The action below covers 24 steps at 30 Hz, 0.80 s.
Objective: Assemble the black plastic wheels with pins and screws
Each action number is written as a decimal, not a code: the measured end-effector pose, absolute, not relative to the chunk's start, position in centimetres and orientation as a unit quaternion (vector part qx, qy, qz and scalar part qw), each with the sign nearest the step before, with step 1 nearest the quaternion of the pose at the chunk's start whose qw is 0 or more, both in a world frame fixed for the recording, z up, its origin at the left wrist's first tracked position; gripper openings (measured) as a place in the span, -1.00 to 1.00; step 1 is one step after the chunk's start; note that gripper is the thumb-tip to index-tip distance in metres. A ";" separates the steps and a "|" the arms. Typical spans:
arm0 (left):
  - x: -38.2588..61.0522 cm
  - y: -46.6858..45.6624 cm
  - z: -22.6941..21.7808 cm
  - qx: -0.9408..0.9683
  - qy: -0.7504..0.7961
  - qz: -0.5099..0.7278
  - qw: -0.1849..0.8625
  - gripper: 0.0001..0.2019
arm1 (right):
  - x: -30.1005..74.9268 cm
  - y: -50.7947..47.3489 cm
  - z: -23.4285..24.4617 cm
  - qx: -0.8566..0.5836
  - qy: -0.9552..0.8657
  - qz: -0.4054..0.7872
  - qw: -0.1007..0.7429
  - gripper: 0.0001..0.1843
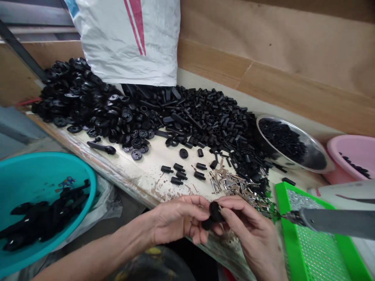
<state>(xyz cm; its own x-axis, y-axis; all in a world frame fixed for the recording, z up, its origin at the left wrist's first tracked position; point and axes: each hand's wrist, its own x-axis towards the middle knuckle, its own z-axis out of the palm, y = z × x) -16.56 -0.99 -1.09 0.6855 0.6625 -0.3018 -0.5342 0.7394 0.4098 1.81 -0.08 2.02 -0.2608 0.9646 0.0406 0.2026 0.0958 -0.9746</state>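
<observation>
My left hand point(181, 216) is closed around a black plastic part point(215, 212) with a round end, held just over the table's front edge. From the other side, my right hand point(253, 230) pinches at the same part, its thumb and forefinger on a small shiny metal piece point(220, 208) at the rim. The fingers hide much of both. Just beyond my hands lies a heap of small metal pins and strips point(231, 181). Several short black cylinders with thin stems point(177, 180) rest on the table to the left of it, near a black disc point(183, 153).
Heaps of black round caps point(88, 101) and black sleeves point(219, 113) cover the back. A teal basin point(93, 183) holds black parts at left. At right are a steel bowl point(318, 156), a pink basin point(336, 146), a green tray point(304, 253) and a grey power screwdriver point(336, 221).
</observation>
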 end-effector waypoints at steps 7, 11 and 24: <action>-15.8 -1.2 -0.2 0.196 0.267 0.351 0.876 -0.89 | 1.9 -0.3 1.2 -0.455 -0.543 0.562 0.427 -0.94; -15.6 -1.2 0.4 0.243 0.290 0.340 0.861 -0.87 | 2.5 -0.5 -0.1 -0.475 -0.494 0.596 0.418 -0.89; -15.3 -1.0 0.2 0.234 0.277 0.331 0.871 -0.82 | 2.6 -0.6 -1.4 -0.507 -0.420 0.621 0.425 -0.76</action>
